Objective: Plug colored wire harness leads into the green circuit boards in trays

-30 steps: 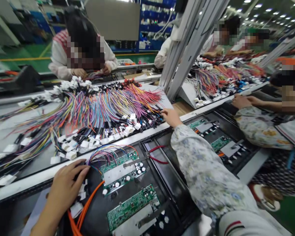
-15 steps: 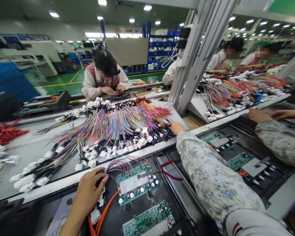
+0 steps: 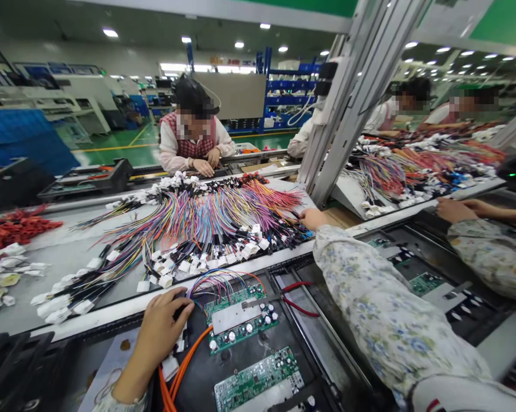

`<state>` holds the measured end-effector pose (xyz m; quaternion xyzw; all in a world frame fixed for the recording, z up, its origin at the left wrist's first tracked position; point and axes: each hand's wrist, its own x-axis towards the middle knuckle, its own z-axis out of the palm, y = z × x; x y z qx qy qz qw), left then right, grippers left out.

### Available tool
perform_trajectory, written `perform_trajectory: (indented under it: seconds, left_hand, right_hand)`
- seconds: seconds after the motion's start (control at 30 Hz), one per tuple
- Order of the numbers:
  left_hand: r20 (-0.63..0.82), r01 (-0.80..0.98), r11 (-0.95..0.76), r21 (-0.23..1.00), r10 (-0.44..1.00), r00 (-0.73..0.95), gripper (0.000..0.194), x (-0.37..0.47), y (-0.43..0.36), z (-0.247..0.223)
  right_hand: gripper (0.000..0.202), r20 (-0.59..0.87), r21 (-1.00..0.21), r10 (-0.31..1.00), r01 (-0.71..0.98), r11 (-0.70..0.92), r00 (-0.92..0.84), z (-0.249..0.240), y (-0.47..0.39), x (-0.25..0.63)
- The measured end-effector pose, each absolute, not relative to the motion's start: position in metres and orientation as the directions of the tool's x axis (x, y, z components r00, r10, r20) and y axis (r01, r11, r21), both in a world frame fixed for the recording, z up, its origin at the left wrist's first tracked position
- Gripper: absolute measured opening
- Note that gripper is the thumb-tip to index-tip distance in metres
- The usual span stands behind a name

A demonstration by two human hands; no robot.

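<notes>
My left hand is at the lower left, by the left end of the upper green circuit board. Its curved fingers meet the multicoloured wires that arch over that board; what they hold is hidden. My right hand reaches out to the right end of the wire harness pile, its fingertips among the dark connectors. What lies between those fingertips is too small to tell. Below the upper board sits a second circuit board. Orange cables run beside my left wrist.
Red-handled pliers lie right of the boards. A metal post rises behind my right hand. Across the bench a person works; another person's hands are at the right. Red parts are piled at the left.
The whole view has shifted slightly. My right hand stays at the right end of the pile, and my left hand stays beside the board. The person opposite has moved their hands apart.
</notes>
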<state>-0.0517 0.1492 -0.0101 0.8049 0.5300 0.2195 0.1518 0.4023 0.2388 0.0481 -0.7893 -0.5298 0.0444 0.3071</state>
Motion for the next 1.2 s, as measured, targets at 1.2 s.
perform_trajectory:
  seconds: [1.2]
  left_hand:
    - [0.101, 0.395, -0.216, 0.893, 0.951, 0.291, 0.006, -0.012, 0.093, 0.038]
  right_hand:
    - [0.019, -0.105, -0.66, 0.907, 0.711, 0.244, -0.408, 0.038, 0.081, 0.228]
